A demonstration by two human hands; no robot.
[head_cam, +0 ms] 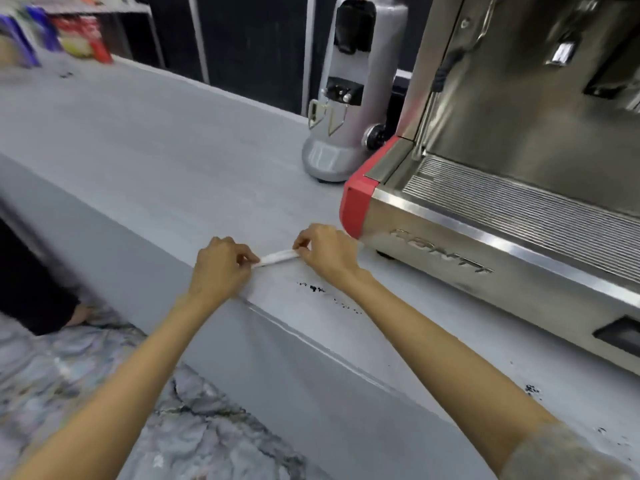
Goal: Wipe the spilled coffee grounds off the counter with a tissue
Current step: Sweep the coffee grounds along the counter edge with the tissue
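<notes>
So we've got both hands out over the grey counter (pixel 145 157), near its front edge. Our left hand (pixel 221 268) and right hand (pixel 327 254) each pinch one end of a white tissue (pixel 278 257), which sits bunched into a narrow strip between them, low over the counter. The coffee grounds (pixel 313 288) lie right along the front edge, just under our right wrist, with more specks further right. The espresso machine (pixel 502 188) sits just beside our right hand, and the grinder (pixel 341 95) stands behind its red corner.
</notes>
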